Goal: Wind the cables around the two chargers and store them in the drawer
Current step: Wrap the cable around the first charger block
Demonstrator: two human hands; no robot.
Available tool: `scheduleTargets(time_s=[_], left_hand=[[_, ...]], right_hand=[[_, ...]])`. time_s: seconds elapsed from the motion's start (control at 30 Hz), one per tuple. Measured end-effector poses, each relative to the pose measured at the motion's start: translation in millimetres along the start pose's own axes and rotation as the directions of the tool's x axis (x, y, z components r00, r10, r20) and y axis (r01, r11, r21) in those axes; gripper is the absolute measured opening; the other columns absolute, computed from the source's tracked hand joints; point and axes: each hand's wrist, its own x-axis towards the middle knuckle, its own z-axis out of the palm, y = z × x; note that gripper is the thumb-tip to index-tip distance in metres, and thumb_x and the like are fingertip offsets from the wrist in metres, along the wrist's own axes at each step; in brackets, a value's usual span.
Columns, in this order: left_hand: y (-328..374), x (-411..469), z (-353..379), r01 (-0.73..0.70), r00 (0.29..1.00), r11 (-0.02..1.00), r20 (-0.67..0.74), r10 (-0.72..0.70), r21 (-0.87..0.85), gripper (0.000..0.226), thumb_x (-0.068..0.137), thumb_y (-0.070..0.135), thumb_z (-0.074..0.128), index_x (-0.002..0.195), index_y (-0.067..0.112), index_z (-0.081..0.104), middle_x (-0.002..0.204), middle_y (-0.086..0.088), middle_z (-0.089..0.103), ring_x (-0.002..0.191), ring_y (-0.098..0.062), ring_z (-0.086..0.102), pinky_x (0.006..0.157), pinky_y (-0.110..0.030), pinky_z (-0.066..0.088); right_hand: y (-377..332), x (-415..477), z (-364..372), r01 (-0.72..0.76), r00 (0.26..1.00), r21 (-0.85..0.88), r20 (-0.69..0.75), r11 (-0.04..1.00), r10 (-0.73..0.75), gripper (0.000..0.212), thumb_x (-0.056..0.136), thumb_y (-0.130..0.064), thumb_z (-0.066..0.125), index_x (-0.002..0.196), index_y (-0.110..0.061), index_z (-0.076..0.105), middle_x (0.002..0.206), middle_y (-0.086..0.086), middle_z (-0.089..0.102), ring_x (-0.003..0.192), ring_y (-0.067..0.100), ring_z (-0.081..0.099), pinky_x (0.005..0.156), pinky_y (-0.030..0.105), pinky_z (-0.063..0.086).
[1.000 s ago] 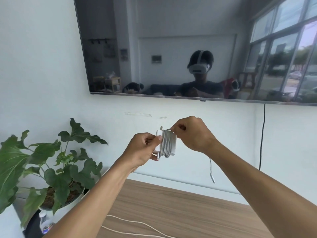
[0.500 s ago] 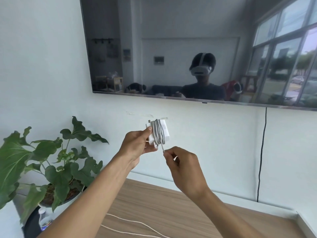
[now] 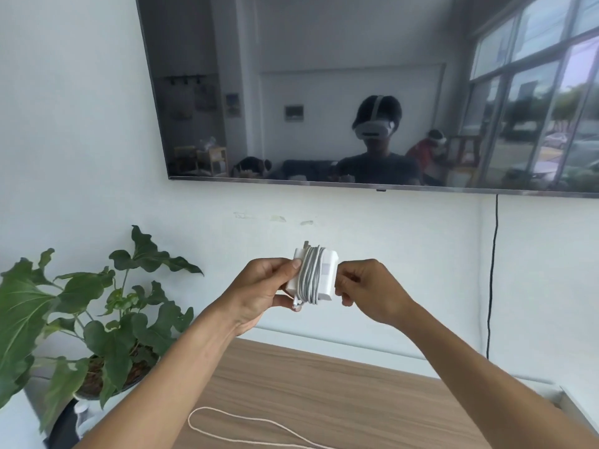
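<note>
White square charger brick (image 3: 326, 270) held up in air before pale wall, above light wooden tabletop (image 3: 324, 384), below dark wall-mounted screen (image 3: 324, 76). Grey-white cable (image 3: 309, 277) coiled tight round brick's middle, plug end poking out at bottom left. Your left hand (image 3: 262, 293) grips brick's left side, thumb on front by coil. Your right hand (image 3: 366, 290), fingers curled, touches brick's right edge; pinching or not, can't tell. Second loose white cable (image 3: 246, 422) lies looped on tabletop near you. Green leafy potted plant (image 3: 97, 319) at left
</note>
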Motion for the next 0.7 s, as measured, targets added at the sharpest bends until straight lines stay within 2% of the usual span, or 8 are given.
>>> scheduleTargets(time_s=[0.1, 0.2, 0.3, 0.37, 0.43, 0.53, 0.7], left_hand=[[-3.5, 0.1, -1.2, 0.016, 0.999, 1.0, 0.039, -0.017, 0.018, 0.052, 0.082, 0.033, 0.059, 0.095, -0.017, 0.059, 0.077, -0.02, 0.057, 0.061, -0.027, 0.054, 0.053, -0.029, 0.049], [-6.7, 0.8, 1.8, 0.019, 0.996, 0.997, 0.084, -0.024, 0.069, 0.043, 0.085, 0.031, 0.057, 0.101, -0.008, 0.063, 0.077, -0.017, 0.059, 0.064, -0.025, 0.055, 0.054, -0.03, 0.05], [-10.1, 2.5, 1.6, 0.01, 0.993, 0.998, 0.118, -0.018, 0.068, 0.046, 0.085, 0.027, 0.058, 0.13, 0.016, 0.055, 0.074, -0.014, 0.054, 0.064, -0.024, 0.055, 0.055, -0.033, 0.051], [-13.7, 2.7, 0.1, -0.002, 0.986, 0.996, 0.168, -0.014, 0.094, 0.051, 0.087, 0.027, 0.057, 0.137, 0.033, 0.049, 0.075, -0.014, 0.049, 0.068, -0.024, 0.056, 0.058, -0.034, 0.053], [-17.9, 2.6, -0.1, -0.027, 0.978, 0.994, 0.21, 0.004, 0.108, 0.043, 0.091, 0.025, 0.054, 0.134, 0.032, 0.055, 0.087, -0.022, 0.052, 0.073, -0.03, 0.057, 0.059, -0.035, 0.055], [-19.9, 3.3, -0.9, -0.029, 0.987, 0.994, 0.158, 0.012, 0.103, 0.033, 0.096, 0.021, 0.05, 0.126, 0.029, 0.062, 0.099, -0.026, 0.052, 0.076, -0.03, 0.06, 0.061, -0.037, 0.057], [-22.1, 2.4, -4.4, -0.008, 0.991, 0.993, 0.135, -0.007, 0.115, 0.03, 0.098, 0.018, 0.049, 0.122, 0.029, 0.064, 0.096, -0.018, 0.049, 0.077, -0.027, 0.062, 0.064, -0.039, 0.058]], right_hand=[[-2.9, 1.2, -10.7, -0.088, 0.995, 0.1, 0.05, 0.991, 0.083, 0.037, 0.09, -0.005, 0.05, 0.06, -0.023, 0.061, 0.051, -0.008, 0.056, 0.042, 0.006, 0.047, 0.047, 0.01, 0.04], [-1.2, 2.4, -10.2, -0.189, 0.982, 0.228, 0.062, 0.955, 0.179, 0.029, 0.088, -0.001, 0.052, 0.064, -0.011, 0.065, 0.047, -0.007, 0.055, 0.04, 0.007, 0.044, 0.048, 0.014, 0.04], [3.9, 5.4, -8.6, -0.261, 0.964, 0.463, 0.078, 0.847, 0.254, 0.019, 0.089, -0.002, 0.056, 0.077, -0.005, 0.071, 0.055, -0.002, 0.056, 0.047, 0.01, 0.047, 0.053, 0.02, 0.046], [6.1, 8.0, -11.9, -0.276, 0.957, 0.596, 0.096, 0.754, 0.274, 0.013, 0.089, -0.008, 0.062, 0.091, -0.001, 0.072, 0.057, -0.001, 0.057, 0.051, 0.009, 0.052, 0.054, 0.018, 0.049], [7.3, 9.6, -15.1, -0.277, 0.958, 0.639, 0.127, 0.718, 0.256, 0.017, 0.089, -0.009, 0.063, 0.1, 0.002, 0.07, 0.063, 0.0, 0.06, 0.056, 0.008, 0.056, 0.057, 0.016, 0.051], [9.1, 9.9, -15.6, -0.225, 0.974, 0.679, 0.157, 0.699, 0.162, 0.021, 0.092, -0.007, 0.059, 0.108, 0.004, 0.067, 0.073, 0.003, 0.062, 0.066, 0.012, 0.059, 0.065, 0.018, 0.053], [13.2, 7.4, -14.6, -0.117, 0.991, 0.591, 0.127, 0.798, 0.051, 0.022, 0.095, -0.01, 0.055, 0.11, 0.001, 0.066, 0.077, 0.005, 0.062, 0.074, 0.015, 0.06, 0.07, 0.02, 0.053]])
